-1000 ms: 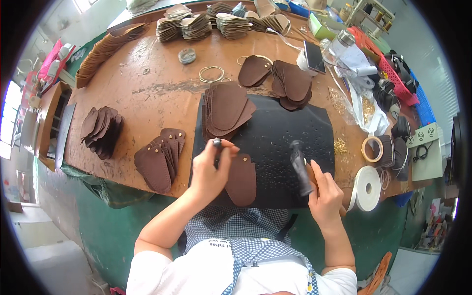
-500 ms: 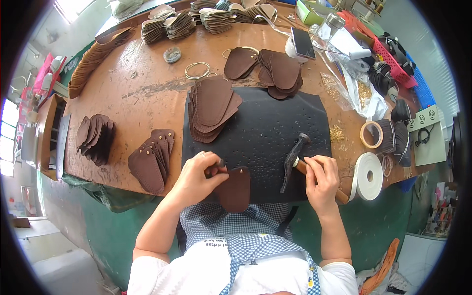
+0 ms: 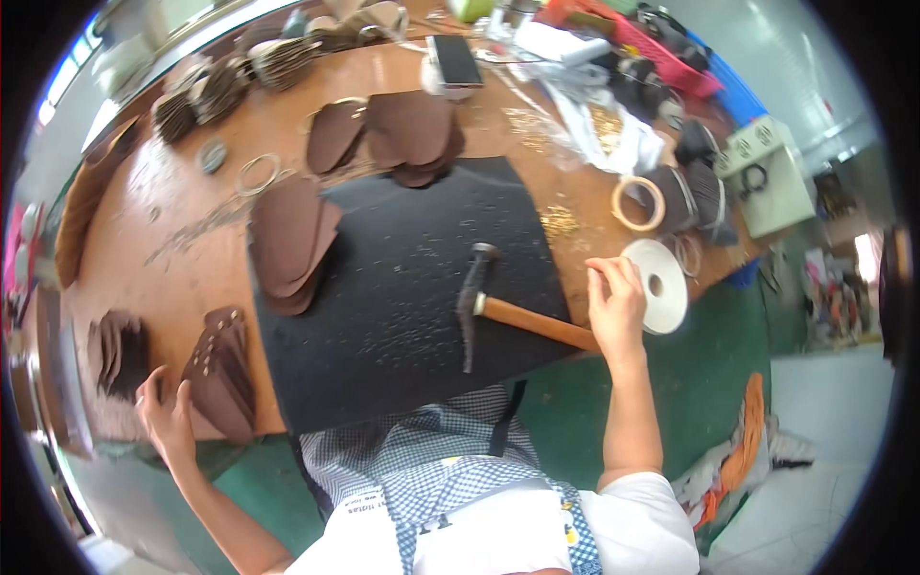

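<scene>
At the left front of the table my left hand (image 3: 168, 417) has its thumb and fingers apart. It is beside a fan of dark brown leather pieces (image 3: 222, 383) with gold studs along their upper ends. A smaller stack of brown pieces (image 3: 120, 355) stands just beyond it. My right hand (image 3: 618, 311) is raised over the end of a hammer's (image 3: 537, 323) wooden handle, its fingers bent in toward the thumb; anything small between them is hidden. The hammer lies on a black mat (image 3: 402, 278), its dark head toward the middle.
More brown leather pieces (image 3: 287, 240) are piled on the mat's far left corner, with others (image 3: 412, 134) behind. Gold studs (image 3: 559, 222) lie right of the mat, near a tape roll (image 3: 637, 203) and a white roll (image 3: 668, 287). A phone (image 3: 454, 60) stands farther back.
My left hand has moved left from the mat to the fan of studded pieces and no longer holds a brown leather piece. My right hand has come off the hammer. The view has swung right.
</scene>
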Action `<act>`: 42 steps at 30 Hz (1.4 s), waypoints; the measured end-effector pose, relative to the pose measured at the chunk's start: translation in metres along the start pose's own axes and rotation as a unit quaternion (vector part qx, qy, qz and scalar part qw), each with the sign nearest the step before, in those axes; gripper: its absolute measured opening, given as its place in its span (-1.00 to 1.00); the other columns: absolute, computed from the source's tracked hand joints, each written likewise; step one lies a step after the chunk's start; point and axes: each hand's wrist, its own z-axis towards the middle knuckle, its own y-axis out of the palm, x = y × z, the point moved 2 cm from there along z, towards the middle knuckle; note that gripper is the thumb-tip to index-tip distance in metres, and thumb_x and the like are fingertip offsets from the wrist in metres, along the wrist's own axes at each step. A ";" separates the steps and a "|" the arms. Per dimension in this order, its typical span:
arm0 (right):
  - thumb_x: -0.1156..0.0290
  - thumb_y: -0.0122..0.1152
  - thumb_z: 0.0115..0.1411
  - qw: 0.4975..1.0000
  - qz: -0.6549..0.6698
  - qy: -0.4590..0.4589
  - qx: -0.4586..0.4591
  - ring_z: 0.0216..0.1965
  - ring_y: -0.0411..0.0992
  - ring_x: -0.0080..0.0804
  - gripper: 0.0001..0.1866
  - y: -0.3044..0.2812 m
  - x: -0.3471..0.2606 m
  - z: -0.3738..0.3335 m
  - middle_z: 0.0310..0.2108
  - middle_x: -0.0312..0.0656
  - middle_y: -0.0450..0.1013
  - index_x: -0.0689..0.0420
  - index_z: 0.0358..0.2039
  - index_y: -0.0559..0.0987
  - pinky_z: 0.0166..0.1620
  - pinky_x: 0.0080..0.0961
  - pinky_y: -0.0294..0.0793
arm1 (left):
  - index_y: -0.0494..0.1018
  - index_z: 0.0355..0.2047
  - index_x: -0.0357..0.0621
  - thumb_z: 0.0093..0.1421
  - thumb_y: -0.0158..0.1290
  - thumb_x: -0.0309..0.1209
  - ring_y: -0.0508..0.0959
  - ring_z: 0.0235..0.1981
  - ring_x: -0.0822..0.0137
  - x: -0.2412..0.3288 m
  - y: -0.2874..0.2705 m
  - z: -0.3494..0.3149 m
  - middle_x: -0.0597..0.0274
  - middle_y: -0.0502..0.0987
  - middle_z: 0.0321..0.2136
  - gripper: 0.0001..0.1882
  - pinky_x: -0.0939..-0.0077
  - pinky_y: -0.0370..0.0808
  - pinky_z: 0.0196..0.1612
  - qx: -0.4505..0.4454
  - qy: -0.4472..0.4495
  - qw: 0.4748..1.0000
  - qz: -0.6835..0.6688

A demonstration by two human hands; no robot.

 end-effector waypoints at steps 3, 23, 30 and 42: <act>0.56 0.29 0.22 0.988 0.141 0.014 -0.059 -0.31 0.50 -0.29 -0.86 -0.006 -0.009 -0.013 -0.29 -0.15 0.51 0.22 -0.19 0.64 -0.21 -0.40 0.51 | 0.55 -0.07 -0.23 0.16 0.27 -0.51 0.53 -0.09 0.11 0.038 0.012 -0.005 0.10 0.53 -0.12 -0.69 0.31 0.47 0.01 0.065 0.004 0.996 0.059; 0.51 0.30 0.22 0.991 0.106 0.007 -0.078 -0.34 0.55 -0.20 -0.87 0.031 0.025 0.041 -0.31 -0.08 0.55 0.22 -0.22 0.62 -0.24 -0.35 0.53 | 0.55 -0.21 -0.19 0.06 0.24 -0.60 0.55 -0.24 0.01 0.191 0.107 -0.089 0.04 0.50 -0.24 -0.74 0.19 0.52 -0.22 -0.077 0.261 0.953 -0.137; 0.63 0.21 0.17 0.993 0.088 -0.036 -0.074 -0.36 0.49 -0.05 -0.96 0.062 0.048 0.055 -0.41 -0.02 0.48 0.26 -0.37 0.53 -0.23 -0.22 0.47 | 0.51 0.06 -0.05 0.02 0.31 -0.46 0.56 -0.33 0.12 0.191 0.115 -0.083 0.15 0.47 -0.29 -0.47 0.28 0.57 -0.35 -0.042 0.240 0.969 -0.048; 0.59 0.12 0.25 0.988 -0.022 -0.089 -0.120 -0.24 0.44 0.16 -0.97 0.059 0.042 0.060 -0.30 0.06 0.40 0.26 -0.33 0.46 -0.20 -0.05 0.41 | 0.58 -0.36 -0.18 0.13 0.19 -0.57 0.59 -0.51 0.14 0.169 0.093 0.034 0.06 0.57 -0.50 -0.94 0.33 0.50 -0.42 0.092 0.166 0.964 -0.187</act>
